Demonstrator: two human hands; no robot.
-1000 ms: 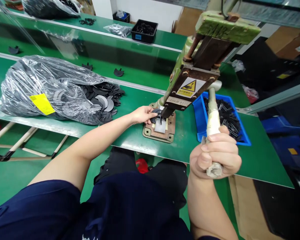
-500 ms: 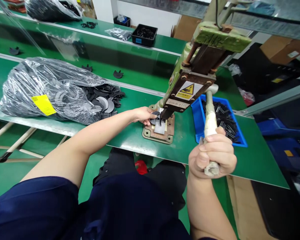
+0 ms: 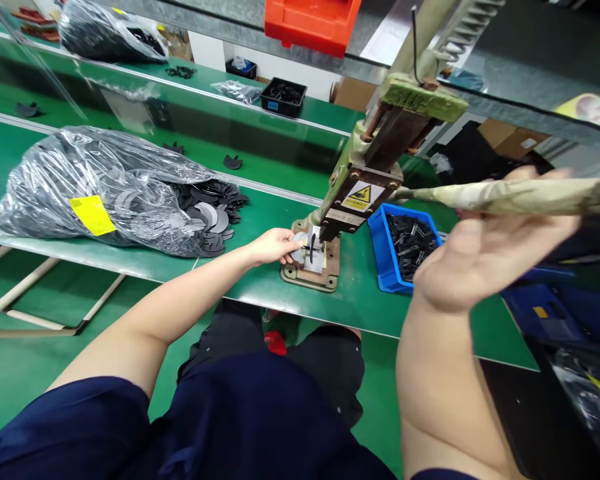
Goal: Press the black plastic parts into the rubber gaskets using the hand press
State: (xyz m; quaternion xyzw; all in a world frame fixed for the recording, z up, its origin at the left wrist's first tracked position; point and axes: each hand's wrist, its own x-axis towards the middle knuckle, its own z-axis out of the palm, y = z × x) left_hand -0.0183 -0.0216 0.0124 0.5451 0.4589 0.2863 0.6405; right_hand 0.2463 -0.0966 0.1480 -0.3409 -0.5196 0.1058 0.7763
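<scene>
My left hand (image 3: pixel 276 247) pinches a flat grey curved plastic piece (image 3: pixel 298 247) at the left side of the press's base plate (image 3: pixel 310 281). A thin black part (image 3: pixel 313 248) shows beside the fingertips, under the ram of the hand press (image 3: pixel 357 193). My right hand (image 3: pixel 500 247) is raised at the right, its fingers loosely behind the tape-wrapped lever (image 3: pixel 490 197) of the press. The lever points out to the right, roughly level. The fingers are partly hidden by the lever and somewhat blurred.
Left on the green bench lies a clear bag (image 3: pixel 90 193) spilling grey curved pieces (image 3: pixel 210 213). A blue bin (image 3: pixel 387 260) of black parts stands right of the press. Single pieces (image 3: pixel 233 162) lie behind a ledge. An orange bin (image 3: pixel 313 23) sits on the shelf above.
My right hand has swung the lever up and to the right, its grip loosening. My left hand stays at the base plate with the curved piece. The view has shifted slightly.
</scene>
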